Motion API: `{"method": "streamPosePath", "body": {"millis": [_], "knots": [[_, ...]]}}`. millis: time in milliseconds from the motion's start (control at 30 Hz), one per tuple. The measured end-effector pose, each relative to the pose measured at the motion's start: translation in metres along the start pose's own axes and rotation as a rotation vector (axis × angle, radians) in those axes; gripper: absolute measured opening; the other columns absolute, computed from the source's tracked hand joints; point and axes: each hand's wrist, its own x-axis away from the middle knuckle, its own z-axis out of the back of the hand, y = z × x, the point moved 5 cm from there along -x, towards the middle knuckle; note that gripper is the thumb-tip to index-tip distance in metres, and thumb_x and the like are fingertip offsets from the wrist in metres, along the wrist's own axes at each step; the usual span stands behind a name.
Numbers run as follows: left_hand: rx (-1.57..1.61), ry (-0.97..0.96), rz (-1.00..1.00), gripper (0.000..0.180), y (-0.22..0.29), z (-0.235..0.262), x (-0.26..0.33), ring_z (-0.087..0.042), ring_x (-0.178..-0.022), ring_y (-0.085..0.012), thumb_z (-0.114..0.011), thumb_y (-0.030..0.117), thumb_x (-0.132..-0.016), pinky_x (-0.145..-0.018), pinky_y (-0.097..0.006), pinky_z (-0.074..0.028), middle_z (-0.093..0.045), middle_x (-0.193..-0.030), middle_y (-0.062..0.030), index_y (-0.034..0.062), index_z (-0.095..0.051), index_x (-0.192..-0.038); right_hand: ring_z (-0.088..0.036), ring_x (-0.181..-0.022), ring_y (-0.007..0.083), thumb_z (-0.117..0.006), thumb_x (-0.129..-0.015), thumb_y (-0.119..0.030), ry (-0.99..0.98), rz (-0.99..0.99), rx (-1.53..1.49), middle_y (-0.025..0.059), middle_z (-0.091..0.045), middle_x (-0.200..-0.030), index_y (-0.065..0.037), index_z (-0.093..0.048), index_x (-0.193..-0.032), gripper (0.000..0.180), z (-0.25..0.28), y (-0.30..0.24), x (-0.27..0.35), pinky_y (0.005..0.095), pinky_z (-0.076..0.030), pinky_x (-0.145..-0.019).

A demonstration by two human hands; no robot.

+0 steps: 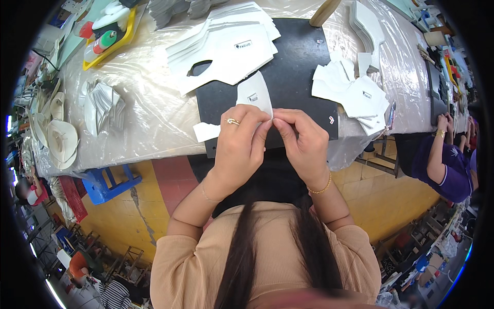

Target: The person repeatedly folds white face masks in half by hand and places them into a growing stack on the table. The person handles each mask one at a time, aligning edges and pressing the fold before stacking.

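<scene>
Both hands meet over the front part of a black mat (301,67), pinching the edge of a white cut piece (261,85), which looks like a shoe upper part with a small dark printed mark. My left hand (241,136) is closed on the piece's lower end, thumb against the bent index finger. Touching it at the fingertips, my right hand (304,138) pinches the same edge at the piece's right corner. My fingers hide the lower end. A white tab-shaped piece (207,132) shows just left of my left hand; whether it joins the held piece I cannot tell.
A fanned stack of white pieces (226,49) overlaps the mat's far left, another pile (352,98) its right. A wooden handle (324,13) stands behind. A yellow tray (104,61) holds a green-capped bottle (98,47). A blue stool (110,186) is left; a purple-shirted person (446,167) sits right.
</scene>
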Motion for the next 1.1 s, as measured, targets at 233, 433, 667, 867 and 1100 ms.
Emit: {"method": "streamPosePath", "body": {"millis": [233, 433, 667, 867, 1100], "knots": [[-0.127, -0.022, -0.081, 0.008, 0.003, -0.004, 0.002, -0.057, -0.091, -0.0285, -0.069, 0.003, -0.088, -0.086, -0.038, -0.041, -0.063, -0.095, -0.0099, 0.003, -0.065, -0.095, -0.069, -0.072, 0.0208, -0.071, -0.085, 0.003, -0.054, 0.106, 0.167, 0.0095, -0.07, -0.086, 0.001, -0.065, -0.09, 0.008, 0.004, 0.001, -0.002, 0.0297, -0.055, -0.065], [0.078, -0.049, 0.035, 0.013, -0.007, -0.01, 0.003, -0.06, -0.093, -0.0294, -0.07, 0.002, -0.083, -0.086, -0.04, -0.044, -0.063, -0.1, -0.0112, 0.003, -0.063, -0.094, -0.065, -0.064, 0.0189, -0.07, -0.082, 0.001, -0.058, -0.003, 0.022, 0.0079, -0.065, -0.08, -0.001, -0.06, -0.088, 0.011, 0.003, 0.02, 0.001, 0.0288, -0.051, -0.057], [0.385, 0.02, 0.371, 0.009, -0.038, -0.002, 0.004, -0.062, -0.096, -0.0252, -0.065, 0.006, -0.089, -0.087, -0.033, -0.05, -0.064, -0.105, -0.0142, -0.0007, -0.062, -0.094, -0.063, -0.078, 0.0077, -0.063, -0.096, -0.007, 0.027, -0.331, -0.468, 0.0043, -0.069, -0.09, 0.001, -0.059, -0.096, 0.009, -0.003, 0.06, 0.008, 0.0235, -0.052, -0.07], [0.39, -0.061, 0.242, 0.01, -0.028, -0.013, 0.007, -0.06, -0.091, -0.0229, -0.066, 0.006, -0.088, -0.084, -0.033, -0.049, -0.064, -0.105, -0.0124, -0.0002, -0.061, -0.095, -0.065, -0.084, 0.0101, -0.074, -0.095, -0.026, -0.055, -0.368, -0.668, 0.0098, -0.07, -0.098, 0.002, -0.058, -0.11, 0.035, -0.005, 0.065, 0.008, 0.0251, -0.055, -0.075], [0.528, -0.022, 0.197, 0.017, -0.026, -0.024, 0.012, -0.057, -0.084, -0.021, -0.072, 0.009, -0.087, -0.078, -0.032, -0.048, -0.063, -0.099, -0.0095, 0.0014, -0.059, -0.094, -0.064, -0.086, 0.0093, -0.077, -0.091, -0.014, -0.092, -0.372, -0.636, 0.0084, -0.07, -0.103, 0.001, -0.063, -0.095, 0.021, -0.004, 0.059, 0.007, 0.0252, -0.054, -0.075]]}}
